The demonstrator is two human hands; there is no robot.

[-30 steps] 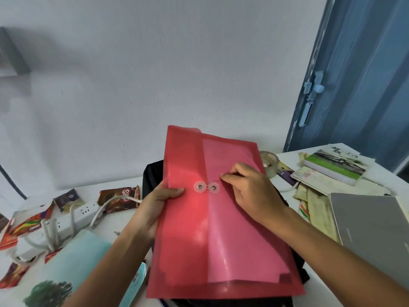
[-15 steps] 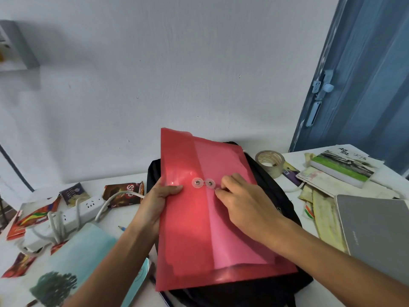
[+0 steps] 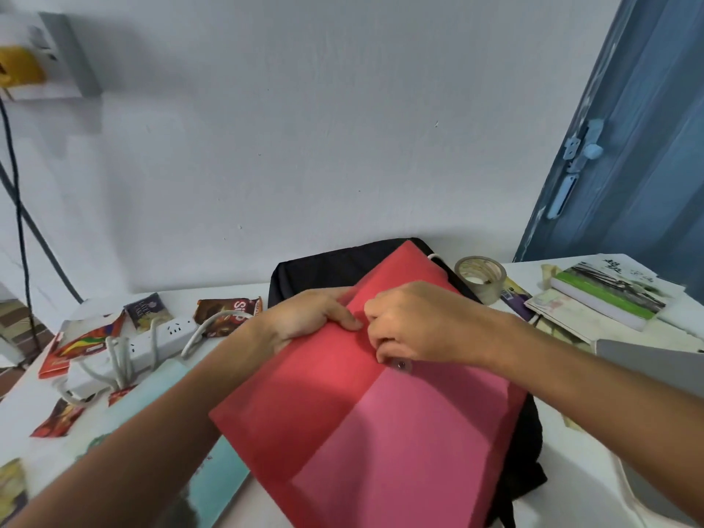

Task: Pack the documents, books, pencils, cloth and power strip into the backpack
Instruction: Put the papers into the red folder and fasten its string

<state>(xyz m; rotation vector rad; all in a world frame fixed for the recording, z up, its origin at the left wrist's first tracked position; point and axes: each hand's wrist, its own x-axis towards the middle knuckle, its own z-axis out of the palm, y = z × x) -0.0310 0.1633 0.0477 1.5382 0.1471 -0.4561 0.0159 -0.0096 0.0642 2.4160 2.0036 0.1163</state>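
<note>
A: Report hand state, taking the red translucent plastic document envelope (image 3: pixel 362 405) as the landmark.

B: The envelope lies flat on the black fabric backpack (image 3: pixel 316 266), directly below both hands. Its long axis runs diagonally, from the near edge of the view up toward the wall. The left hand (image 3: pixel 308 318) rests on the envelope's left edge, thumb laid across the top face; the fingers go under the edge and cannot be seen. The right hand (image 3: pixel 415 323) is curled, fingertips pinching at the clear button-and-string clasp (image 3: pixel 400 363) near the envelope's middle. The right hand is the nearer to the clasp.

A: Items around the envelope?

B: To its near left, a pale blue book cover (image 3: pixel 167 398) on the white worktop (image 3: pixel 571 470). Further left, a white power strip (image 3: pixel 152 341) with its coiled cable, among loose snack wrappers (image 3: pixel 228 314). To the right, a grey flat laptop-like slab (image 3: pixel 647 371). Beyond that, a green-and-white book (image 3: pixel 609 295) on loose papers, and a roll of clear tape (image 3: pixel 480 278) just beside the backpack's far corner.

A: Obstruction?

B: In my judgement, the envelope itself covers the backpack; the opening is not visible, so the envelope needs lifting clear before insertion.
</note>
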